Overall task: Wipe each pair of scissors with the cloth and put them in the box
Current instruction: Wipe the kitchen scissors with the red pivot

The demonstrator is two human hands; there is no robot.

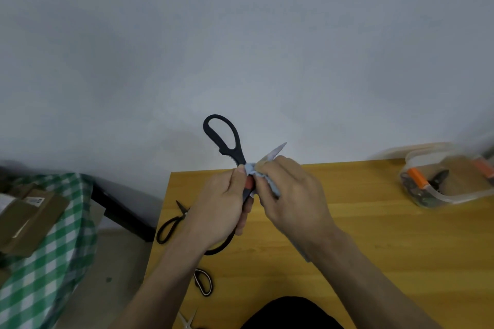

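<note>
Head cam: left hand (222,203) holds the big black-handled steel scissors (227,141) opened, right hand's (291,192) grip pinching pale blue cloth (251,169) round the up-right-pointing blade, clear plastic box (449,176) far right of them.

Black scissors (224,139), pale-blue cloth (252,170)

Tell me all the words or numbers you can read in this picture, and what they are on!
No words or numbers can be read here.
The small label on the brown cardboard box at the left has print, but it is too small and blurred to read.
The black-handled scissors held in the hands, the blue cloth and the clear plastic box show no readable text.
</note>
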